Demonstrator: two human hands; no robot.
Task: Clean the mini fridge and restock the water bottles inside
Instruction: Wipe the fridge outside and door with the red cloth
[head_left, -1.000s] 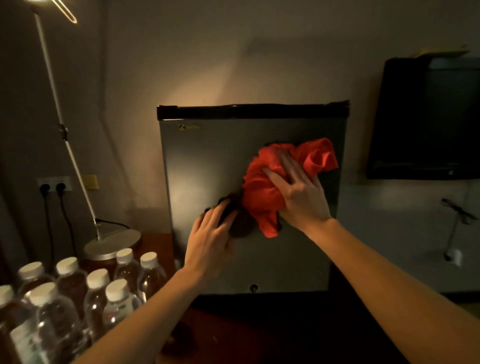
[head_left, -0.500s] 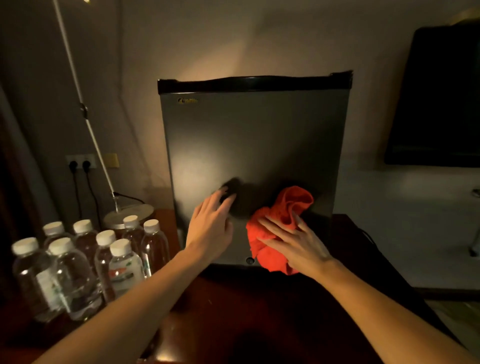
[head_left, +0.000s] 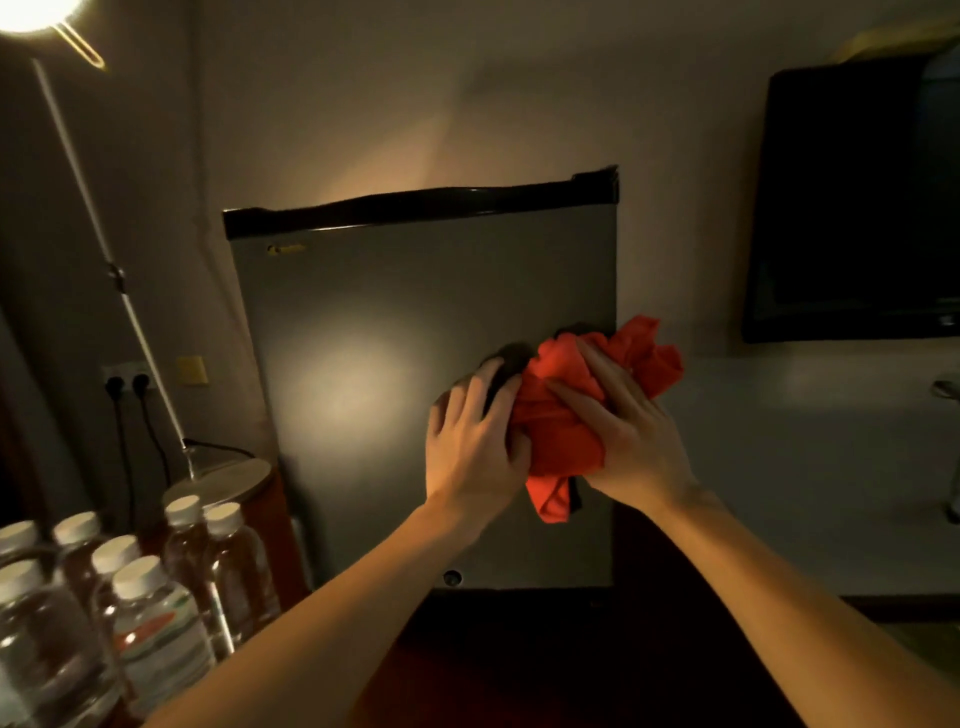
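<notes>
The grey mini fridge (head_left: 395, 322) stands upright on a dark wooden table, its door closed. My right hand (head_left: 623, 431) presses a bunched red cloth (head_left: 566, 410) against the door's right side, near the edge. Flat on the door just left of the cloth rests my left hand (head_left: 472, 447), fingers spread. Several clear water bottles (head_left: 150, 613) with white caps stand at the lower left.
A lamp's round base (head_left: 223, 486) sits left of the fridge, its thin pole (head_left: 98, 234) rising to a lit head. A wall socket (head_left: 127, 382) holds two plugs. A dark screen (head_left: 852, 208) hangs on the right wall. The dark table (head_left: 519, 670) runs below the fridge.
The cloth and my right hand have moved up from the door's bottom to its right middle. My left hand has shifted right, beside the cloth. The camera has tilted up.
</notes>
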